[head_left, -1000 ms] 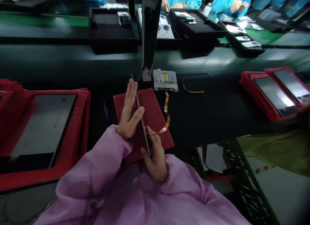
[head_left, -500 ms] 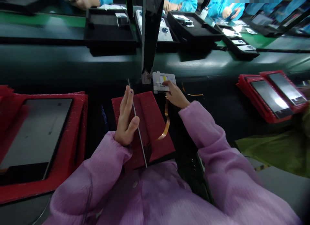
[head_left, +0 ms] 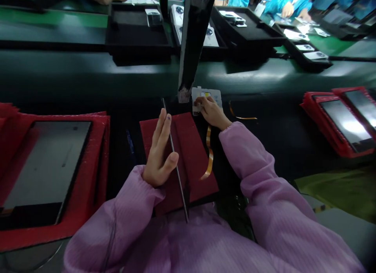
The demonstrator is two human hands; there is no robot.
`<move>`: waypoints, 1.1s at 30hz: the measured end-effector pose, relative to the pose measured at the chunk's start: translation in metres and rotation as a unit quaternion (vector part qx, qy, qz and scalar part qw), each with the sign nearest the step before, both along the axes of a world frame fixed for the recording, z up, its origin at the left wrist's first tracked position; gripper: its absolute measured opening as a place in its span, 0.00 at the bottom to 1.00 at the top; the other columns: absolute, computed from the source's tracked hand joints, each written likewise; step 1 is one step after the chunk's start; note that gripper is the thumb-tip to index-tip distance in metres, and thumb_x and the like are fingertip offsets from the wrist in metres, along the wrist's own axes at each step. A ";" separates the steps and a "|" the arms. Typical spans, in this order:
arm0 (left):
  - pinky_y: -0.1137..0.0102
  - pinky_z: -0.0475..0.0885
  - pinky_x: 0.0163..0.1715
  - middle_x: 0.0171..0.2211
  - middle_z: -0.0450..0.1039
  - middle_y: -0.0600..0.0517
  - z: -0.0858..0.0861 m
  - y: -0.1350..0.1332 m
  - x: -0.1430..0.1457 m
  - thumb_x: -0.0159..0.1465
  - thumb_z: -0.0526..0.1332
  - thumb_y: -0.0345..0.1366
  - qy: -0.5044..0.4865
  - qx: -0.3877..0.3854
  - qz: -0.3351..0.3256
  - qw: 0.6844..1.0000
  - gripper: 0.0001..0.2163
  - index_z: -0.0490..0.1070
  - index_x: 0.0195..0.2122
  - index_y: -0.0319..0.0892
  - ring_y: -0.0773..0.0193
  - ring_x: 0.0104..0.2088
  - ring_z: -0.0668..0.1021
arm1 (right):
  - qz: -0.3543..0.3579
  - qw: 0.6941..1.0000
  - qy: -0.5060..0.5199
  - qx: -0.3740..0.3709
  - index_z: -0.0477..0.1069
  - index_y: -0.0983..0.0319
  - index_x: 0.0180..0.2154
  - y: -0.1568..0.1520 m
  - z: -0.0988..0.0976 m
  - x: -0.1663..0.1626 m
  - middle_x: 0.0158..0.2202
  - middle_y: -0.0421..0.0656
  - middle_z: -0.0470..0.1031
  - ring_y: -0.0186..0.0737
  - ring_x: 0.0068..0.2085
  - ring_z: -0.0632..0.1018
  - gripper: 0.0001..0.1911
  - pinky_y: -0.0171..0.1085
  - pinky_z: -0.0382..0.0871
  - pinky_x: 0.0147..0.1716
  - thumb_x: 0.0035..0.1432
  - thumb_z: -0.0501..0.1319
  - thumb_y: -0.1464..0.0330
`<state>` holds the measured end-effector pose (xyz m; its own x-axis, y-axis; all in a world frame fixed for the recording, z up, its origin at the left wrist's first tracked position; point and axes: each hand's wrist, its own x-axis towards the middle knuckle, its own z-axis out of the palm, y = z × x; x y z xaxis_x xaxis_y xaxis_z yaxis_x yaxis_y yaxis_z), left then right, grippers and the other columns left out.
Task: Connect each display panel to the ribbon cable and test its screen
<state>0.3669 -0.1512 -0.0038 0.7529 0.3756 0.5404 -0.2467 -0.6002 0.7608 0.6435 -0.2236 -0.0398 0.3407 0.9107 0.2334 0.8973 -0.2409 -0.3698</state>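
My left hand (head_left: 160,155) holds a thin flat panel (head_left: 178,173), seen edge-on, with straight fingers on one side and the thumb over its edge. The panel stands nearly upright above an opened red padded sleeve (head_left: 202,163). My right hand (head_left: 213,112) rests over a small whitish flat box (head_left: 216,96) with a yellow mark on its top. Its fingers are curled together at the box's left part; what they pinch, if anything, is too small to make out. A curled copper-coloured strip (head_left: 210,157) hangs below this hand, across the sleeve's right edge.
Stacked red sleeves carry a large screen panel (head_left: 49,163) on the left; more screens (head_left: 346,120) lie on red sleeves at right. A blue pen (head_left: 130,141) and another copper strip (head_left: 246,118) lie on the bench. A dark post (head_left: 194,42) rises ahead. Beyond are black trays (head_left: 138,40) and co-workers' blue sleeves.
The right hand's extended index finger has curled in, and its fingers have moved to the left part of the box. The left hand still holds the panel. The whole view has shifted slightly.
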 end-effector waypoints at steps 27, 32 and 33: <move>0.51 0.53 0.69 0.72 0.40 0.62 -0.010 0.009 0.010 0.66 0.36 0.63 -0.010 -0.183 -0.110 0.977 0.33 0.34 0.70 0.60 0.54 0.71 0.48 | 0.100 0.942 0.298 -0.114 0.35 0.69 0.71 -0.056 0.118 -0.147 0.20 0.31 0.69 0.32 0.20 0.68 0.45 0.31 0.60 0.20 0.62 0.57 0.61; 0.51 0.53 0.68 0.71 0.45 0.58 -0.018 0.014 0.015 0.67 0.38 0.62 0.011 -0.264 -0.069 0.962 0.32 0.41 0.70 0.59 0.56 0.70 0.55 | 0.060 0.940 0.327 -0.081 0.43 0.70 0.70 -0.060 0.121 -0.141 0.18 0.31 0.68 0.34 0.19 0.68 0.42 0.33 0.63 0.21 0.56 0.54 0.70; 0.52 0.52 0.68 0.72 0.45 0.57 -0.021 0.015 0.017 0.68 0.38 0.61 0.014 -0.277 -0.047 0.960 0.31 0.42 0.70 0.58 0.56 0.70 0.54 | 0.045 0.937 0.339 -0.078 0.45 0.69 0.70 -0.062 0.121 -0.140 0.17 0.30 0.67 0.35 0.18 0.68 0.42 0.33 0.63 0.20 0.54 0.53 0.72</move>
